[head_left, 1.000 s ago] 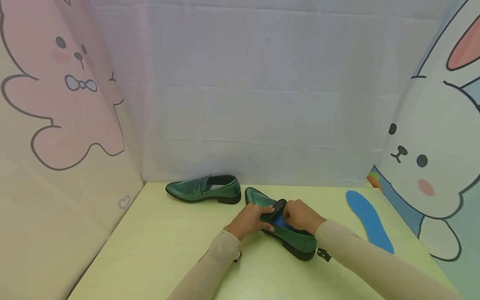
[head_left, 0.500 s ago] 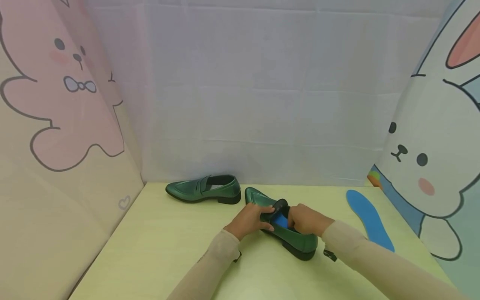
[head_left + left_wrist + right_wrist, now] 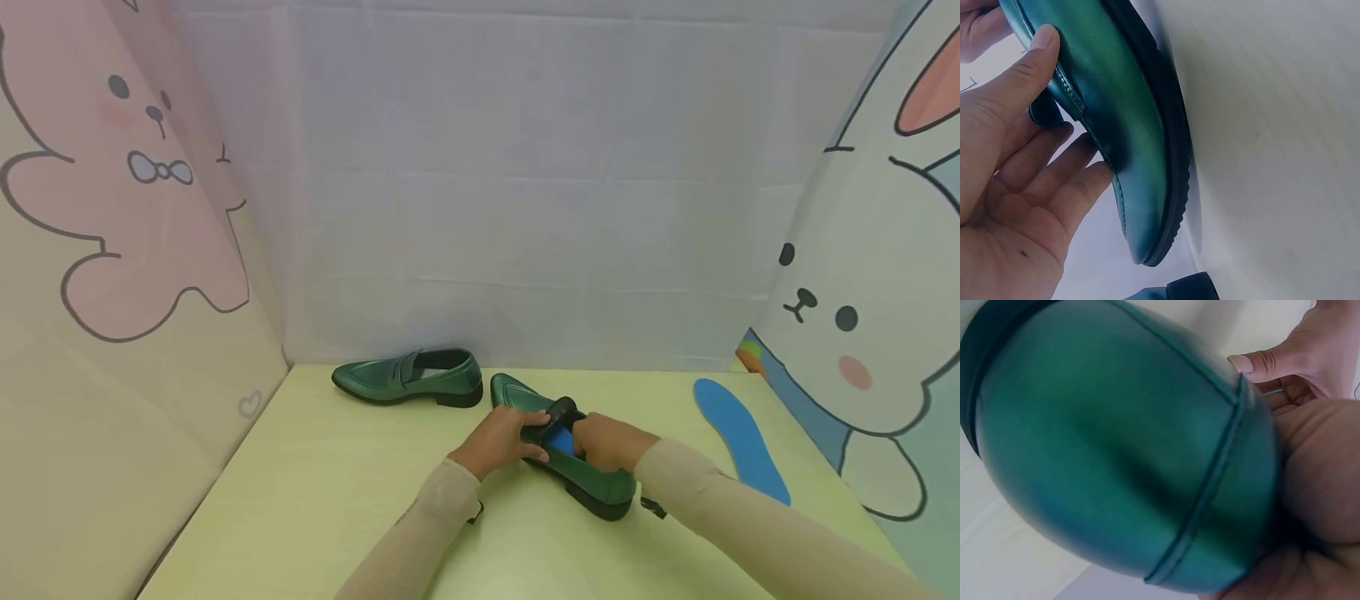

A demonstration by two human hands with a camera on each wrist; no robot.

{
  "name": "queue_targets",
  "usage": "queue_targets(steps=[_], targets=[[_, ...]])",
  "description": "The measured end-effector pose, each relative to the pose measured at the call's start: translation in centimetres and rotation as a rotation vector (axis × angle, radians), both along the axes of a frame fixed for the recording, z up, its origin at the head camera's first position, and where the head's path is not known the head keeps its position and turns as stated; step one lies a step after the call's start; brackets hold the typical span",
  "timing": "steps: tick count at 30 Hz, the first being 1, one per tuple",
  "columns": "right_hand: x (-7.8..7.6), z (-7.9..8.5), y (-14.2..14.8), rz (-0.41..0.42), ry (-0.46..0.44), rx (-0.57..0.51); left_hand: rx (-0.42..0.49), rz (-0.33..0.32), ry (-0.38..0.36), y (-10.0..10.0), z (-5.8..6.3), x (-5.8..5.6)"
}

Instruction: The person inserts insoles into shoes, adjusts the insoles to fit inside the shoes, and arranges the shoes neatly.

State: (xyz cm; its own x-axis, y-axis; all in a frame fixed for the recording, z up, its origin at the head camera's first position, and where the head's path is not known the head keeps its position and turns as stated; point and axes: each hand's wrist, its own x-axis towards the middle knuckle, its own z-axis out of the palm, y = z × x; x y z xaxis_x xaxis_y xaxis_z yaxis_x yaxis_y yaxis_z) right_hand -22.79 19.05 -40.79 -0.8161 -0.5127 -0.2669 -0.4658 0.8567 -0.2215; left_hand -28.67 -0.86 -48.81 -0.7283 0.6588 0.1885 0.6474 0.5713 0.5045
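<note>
In the head view, my left hand (image 3: pixel 498 442) grips a green loafer (image 3: pixel 600 482) near its raised tongue (image 3: pixel 560 408). My thumb (image 3: pixel 1038 53) lies along the loafer's side in the left wrist view, while the other fingers reach to the tongue and upper. Inside the shoe's opening shows a blue insole (image 3: pixel 561 441). My right hand (image 3: pixel 615 442) reaches down into that opening over the insole, its fingertips hidden by the shoe. From the right wrist, the loafer's rounded heel (image 3: pixel 1116 437) fills much of the view, with the right hand at its rim.
A second green loafer (image 3: pixel 405 379) stands on its sole at the back left, toe pointing left. Another blue insole (image 3: pixel 742 437) lies flat on the pale yellow table (image 3: pixel 315 500) at the right. A white cloth wall (image 3: pixel 525 183) closes off the back.
My right hand has shifted back toward the heel inside the opening, then slightly forward again; more of the blue insole shows. My left hand and the shoe stay in place.
</note>
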Motion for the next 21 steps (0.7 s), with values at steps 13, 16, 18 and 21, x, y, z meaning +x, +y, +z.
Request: queue_targets(steps=[13,16,18,21], targets=[[0.4,0.7,0.0,-0.053,-0.05,0.058,-0.014,0.006,0.016,0.0,0.3,0.2],[0.2,0.9,-0.2,-0.059,-0.067,0.079,-0.011,0.002,0.023,0.0,0.5,0.2],[0.1,1.0,-0.4,-0.059,-0.079,0.082,-0.01,0.001,0.025,0.0,0.4,0.1],[-0.1,1.2,-0.8,-0.041,-0.078,0.079,-0.012,0.004,0.019,0.0,0.1,0.1]])
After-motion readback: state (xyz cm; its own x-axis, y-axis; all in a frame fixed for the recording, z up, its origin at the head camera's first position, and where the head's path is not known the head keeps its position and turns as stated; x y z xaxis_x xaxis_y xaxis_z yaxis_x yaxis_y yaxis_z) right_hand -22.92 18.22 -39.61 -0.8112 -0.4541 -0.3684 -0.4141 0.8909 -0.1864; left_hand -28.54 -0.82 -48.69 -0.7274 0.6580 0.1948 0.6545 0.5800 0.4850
